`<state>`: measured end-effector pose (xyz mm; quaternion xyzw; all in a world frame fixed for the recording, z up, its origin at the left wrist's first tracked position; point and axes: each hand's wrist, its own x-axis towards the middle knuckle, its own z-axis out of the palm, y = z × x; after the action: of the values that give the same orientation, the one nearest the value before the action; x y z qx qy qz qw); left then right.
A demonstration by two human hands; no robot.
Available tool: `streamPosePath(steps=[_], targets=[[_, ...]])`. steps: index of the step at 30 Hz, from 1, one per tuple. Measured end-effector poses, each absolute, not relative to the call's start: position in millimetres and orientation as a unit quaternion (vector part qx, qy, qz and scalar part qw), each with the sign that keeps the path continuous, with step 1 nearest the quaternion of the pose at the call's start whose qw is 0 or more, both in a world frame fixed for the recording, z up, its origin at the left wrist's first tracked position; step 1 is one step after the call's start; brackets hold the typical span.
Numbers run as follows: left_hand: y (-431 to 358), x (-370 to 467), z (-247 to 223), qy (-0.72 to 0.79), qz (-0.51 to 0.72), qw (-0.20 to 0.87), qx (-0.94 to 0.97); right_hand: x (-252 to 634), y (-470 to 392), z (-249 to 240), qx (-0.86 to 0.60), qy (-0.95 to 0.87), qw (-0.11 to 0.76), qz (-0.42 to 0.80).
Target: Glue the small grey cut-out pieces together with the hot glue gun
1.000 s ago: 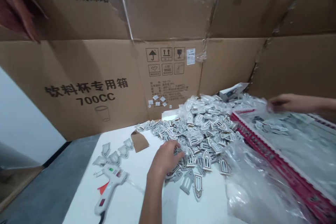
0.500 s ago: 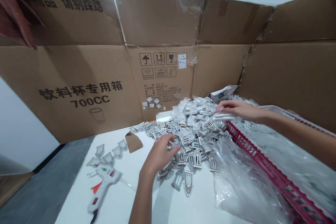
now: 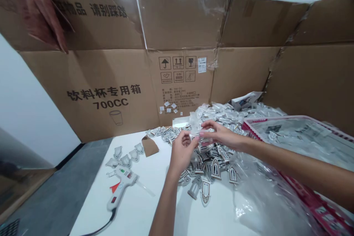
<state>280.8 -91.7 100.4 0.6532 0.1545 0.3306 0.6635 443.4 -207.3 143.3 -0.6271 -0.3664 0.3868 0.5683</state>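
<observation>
Both hands meet over a heap of small arched window-shaped pieces [image 3: 215,168], grey and white with brown trim, many in clear wrapping. Between them is a small plastic-wrapped window piece [image 3: 195,135], partly covered by fingers. My left hand [image 3: 182,151] pinches its near left end with thumb and fingers. From the right, my right hand [image 3: 219,135] grips the other side of the wrapping. A single arched piece [image 3: 205,192] lies on the white table just in front of the heap.
A white glue gun [image 3: 121,186] with an orange trigger and black cord lies at left. Several grey pieces [image 3: 125,160] and a brown cardboard scrap [image 3: 149,146] are beyond it. At right are clear plastic bags [image 3: 265,199] and a magenta basket [image 3: 251,132]. Cardboard walls [image 3: 182,25] stand behind.
My right hand has moved left from the back of the heap with the wrapped piece. My left hand has risen to meet it and now grips the piece too. The view has shifted left.
</observation>
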Motion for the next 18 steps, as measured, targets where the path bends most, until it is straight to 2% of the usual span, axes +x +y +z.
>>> streamPosePath(steps=[3,5,11,15,18], targets=[[-89.2,282.8,96.1,0.186,0.344,0.684,0.617,444.8,-207.0,137.3,-0.629,-0.367,0.592,0.346],[-89.1,284.7,91.7,0.208,0.334,0.693,0.604,446.1,-208.2,133.0,-0.653,-0.437,0.561,0.263],[-89.7,291.3,79.2,0.274,0.316,0.678,0.604,443.8,-215.1,125.5,-0.623,-0.722,0.287,-0.088],[-87.1,288.9,81.9,0.280,0.283,0.677,0.619,446.4,-213.2,123.1,-0.608,-0.755,0.220,-0.105],[-81.9,284.6,83.3,0.282,0.265,0.653,0.650,453.9,-206.0,122.5,-0.650,-0.713,0.248,-0.086]])
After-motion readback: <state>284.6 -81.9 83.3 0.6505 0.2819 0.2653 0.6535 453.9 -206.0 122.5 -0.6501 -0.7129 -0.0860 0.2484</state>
